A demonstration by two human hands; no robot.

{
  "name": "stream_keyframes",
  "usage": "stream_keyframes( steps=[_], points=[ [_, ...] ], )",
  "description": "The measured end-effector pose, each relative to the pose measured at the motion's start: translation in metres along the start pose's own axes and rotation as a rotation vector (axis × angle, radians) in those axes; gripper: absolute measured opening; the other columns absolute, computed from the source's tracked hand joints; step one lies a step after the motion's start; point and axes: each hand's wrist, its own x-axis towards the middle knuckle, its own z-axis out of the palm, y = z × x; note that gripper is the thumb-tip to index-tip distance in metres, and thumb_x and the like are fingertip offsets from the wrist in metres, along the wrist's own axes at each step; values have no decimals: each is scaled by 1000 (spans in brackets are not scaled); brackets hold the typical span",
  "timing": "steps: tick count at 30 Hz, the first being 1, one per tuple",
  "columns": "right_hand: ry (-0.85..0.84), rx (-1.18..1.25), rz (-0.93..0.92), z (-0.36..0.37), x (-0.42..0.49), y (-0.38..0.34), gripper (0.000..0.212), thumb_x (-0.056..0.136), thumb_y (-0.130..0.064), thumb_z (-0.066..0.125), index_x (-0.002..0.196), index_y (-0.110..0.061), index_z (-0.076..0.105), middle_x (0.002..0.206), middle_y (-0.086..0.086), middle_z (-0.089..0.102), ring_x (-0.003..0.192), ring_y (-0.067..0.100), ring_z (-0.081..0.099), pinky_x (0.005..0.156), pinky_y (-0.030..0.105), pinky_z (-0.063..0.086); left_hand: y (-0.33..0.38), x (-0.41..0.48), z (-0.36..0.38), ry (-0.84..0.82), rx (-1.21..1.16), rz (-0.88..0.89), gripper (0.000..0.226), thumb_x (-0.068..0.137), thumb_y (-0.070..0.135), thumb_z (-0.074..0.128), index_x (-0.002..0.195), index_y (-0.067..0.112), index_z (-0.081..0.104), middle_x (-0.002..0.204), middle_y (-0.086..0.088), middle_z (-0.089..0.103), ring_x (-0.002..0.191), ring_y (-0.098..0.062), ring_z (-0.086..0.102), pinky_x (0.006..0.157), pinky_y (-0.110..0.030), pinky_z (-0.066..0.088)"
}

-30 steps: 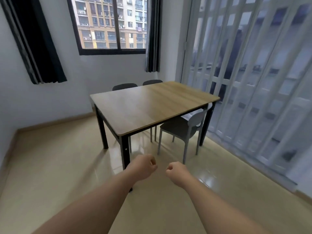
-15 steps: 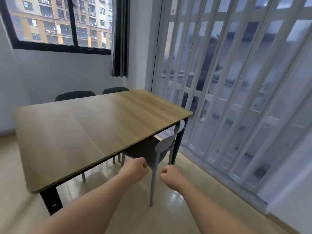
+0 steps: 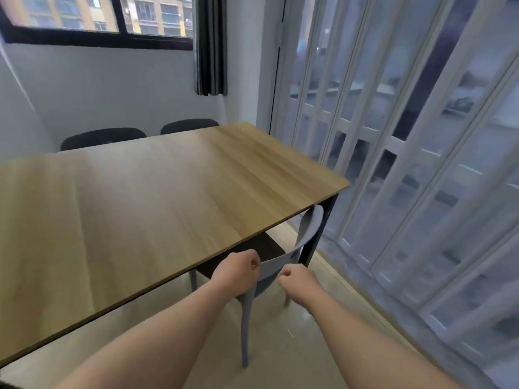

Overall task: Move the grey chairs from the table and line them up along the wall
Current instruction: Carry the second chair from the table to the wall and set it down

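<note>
The grey chair is tucked under the near right corner of the wooden table. Its seat is mostly hidden below the tabletop, and its curved back sticks out past the table edge. One thin grey leg comes down to the shiny floor in front of us. The left hand is curled into a fist, right in front of the chair back. The right hand is curled into a fist too, just beside the left one, lower on the chair back. Both hands look like they are at the chair back, but the picture is blurry and I cannot tell if the fingers are wrapped around it or only near it. Both arms are bare and reach forward from the bottom of the picture. On the far side of the table two dark chairs show their tops above the tabletop, next to the white wall. Above that wall is a window with a black frame. A dark curtain hangs at the window's right side. On the right side of the room is a white folding door with long panels, and the grey chair is near it.
</note>
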Motion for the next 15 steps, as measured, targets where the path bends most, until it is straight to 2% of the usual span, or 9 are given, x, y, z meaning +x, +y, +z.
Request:
stream_keyframes(
  steps=[2, 4, 6, 8, 10, 15],
  points=[
    [-24, -88, -40, -22, 41, 6, 26, 95, -18, 43, 111, -13, 63, 109, 9, 64, 89, 18, 55, 72, 28, 44, 19, 35, 12, 3, -13, -58, 24, 94, 27, 50, 115, 20, 57, 108, -2, 68, 93, -18, 66, 72, -27, 53],
    [-39, -187, -81, -45, 74, 11, 30, 95, -18, 42, 120, -15, 60, 119, 9, 61, 95, 20, 56, 74, 26, 45, 37, 63, 23, -49, 21, -86, 32, 92, 30, 53, 122, 20, 54, 115, -2, 65, 101, -17, 64, 82, -28, 53],
    [-35, -317, -155, -67, 103, 16, 34, 94, -19, 43, 125, -17, 56, 124, 8, 58, 105, 21, 57, 86, 31, 50, 53, 87, 30, -120, 116, -95, 41, 91, 36, 54, 129, 21, 49, 122, -2, 60, 108, -17, 61, 87, -29, 52],
    [-61, -546, -271, -88, 137, 21, 37, 94, -20, 44, 129, -17, 52, 131, 6, 55, 123, 24, 50, 102, 36, 44, 65, 115, 36, -185, 206, -122, 46, 92, 38, 54, 134, 22, 44, 124, -3, 58, 108, -19, 60, 87, -31, 52],
    [-112, -794, -396, -100, 167, 27, 39, 94, -21, 45, 132, -16, 50, 136, 7, 53, 134, 26, 40, 110, 38, 34, 72, 136, 41, -256, 268, -151, 48, 92, 35, 53, 137, 22, 41, 125, -4, 57, 108, -21, 59, 87, -32, 53],
    [-235, -1119, -520, -108, 229, 48, 37, 95, -15, 41, 131, -16, 48, 136, 9, 54, 133, 30, 37, 115, 38, 23, 93, 179, 62, -398, 235, -138, 52, 85, 20, 55, 133, 23, 38, 119, -6, 60, 103, -25, 60, 75, -34, 48]
  ],
)
